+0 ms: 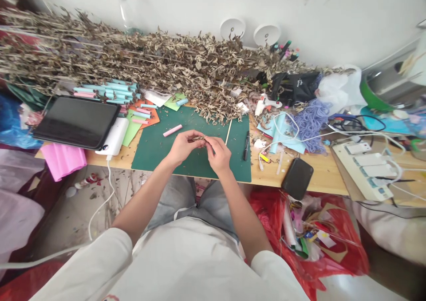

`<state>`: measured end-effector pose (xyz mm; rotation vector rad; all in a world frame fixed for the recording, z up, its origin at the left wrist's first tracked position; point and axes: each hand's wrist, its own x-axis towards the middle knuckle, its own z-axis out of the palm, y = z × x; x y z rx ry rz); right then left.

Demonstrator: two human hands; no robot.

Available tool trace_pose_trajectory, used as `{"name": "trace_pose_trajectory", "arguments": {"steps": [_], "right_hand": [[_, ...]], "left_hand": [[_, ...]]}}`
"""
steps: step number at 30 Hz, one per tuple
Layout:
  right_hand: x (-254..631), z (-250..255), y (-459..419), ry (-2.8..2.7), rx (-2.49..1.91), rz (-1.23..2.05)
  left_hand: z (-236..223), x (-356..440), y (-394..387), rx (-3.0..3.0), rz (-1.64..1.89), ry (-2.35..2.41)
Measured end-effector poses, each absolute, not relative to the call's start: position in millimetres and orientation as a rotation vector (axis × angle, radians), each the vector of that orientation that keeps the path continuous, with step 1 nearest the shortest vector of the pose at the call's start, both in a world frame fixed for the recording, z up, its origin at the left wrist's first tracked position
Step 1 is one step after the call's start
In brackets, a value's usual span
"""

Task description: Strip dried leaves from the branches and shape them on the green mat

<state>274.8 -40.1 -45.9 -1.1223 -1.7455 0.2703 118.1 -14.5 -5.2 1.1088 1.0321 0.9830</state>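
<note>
Over the green cutting mat [156, 154], my left hand [182, 146] and my right hand [218, 153] meet at the fingertips. Both pinch a small bit of dried leaves [199, 138] between them; much of it is hidden by the fingers. To the left of my hands lies a pink paper tube [172, 130] on the mat. Beyond them spreads a large heap of dried leafy stalks [199, 61], its near end overlapping the mat. A black pen [246, 145] rests near the mat's right edge.
Blue paper tubes [120, 88] are piled behind a tablet [78, 121] and a white power bank [115, 136]. At right are a glue gun [266, 104], purple yarn [309, 123], a black box-shaped device [297, 178] and a power strip [366, 170]. A red bag [353, 247] hangs below.
</note>
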Motion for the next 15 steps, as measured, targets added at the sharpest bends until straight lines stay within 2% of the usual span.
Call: {"name": "trace_pose_trajectory", "arguments": {"steps": [8,15], "right_hand": [[273.3,-42.6,-39.4,-1.713,-1.024,0.203],[275.2,-43.5,-38.4,-1.664,-1.065,0.237]], "left_hand": [[-11.2,124.2,-21.7,0.874,1.098,1.027],[-13.8,126.7,-21.8,1.003,1.172,1.073]]}}
